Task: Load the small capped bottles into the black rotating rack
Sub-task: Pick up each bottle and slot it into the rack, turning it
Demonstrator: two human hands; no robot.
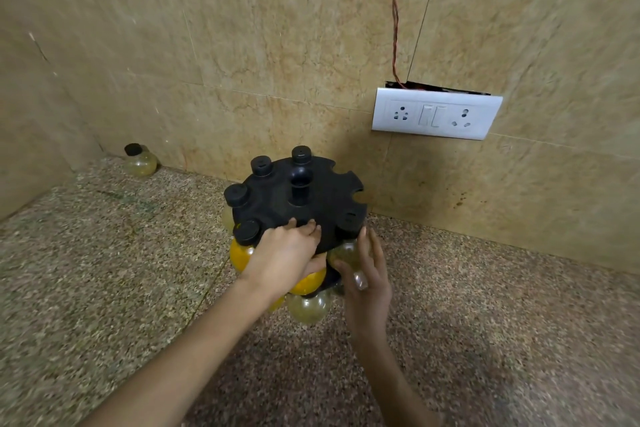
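The black rotating rack stands on the speckled counter, with several round black-capped bottles hanging in its edge slots and more on a lower tier. My left hand rests on the near rim of the rack's top disc, fingers on top and thumb under the edge. My right hand holds a pale round bottle whose black cap sits in a slot at the near right. One more capped bottle stands alone in the far left corner. Slots at the rack's right side are open.
A tiled wall runs close behind the rack, and a side wall closes the left. A white socket and switch plate is on the wall at the right, with a red wire running up from it. The granite counter stretches around the rack.
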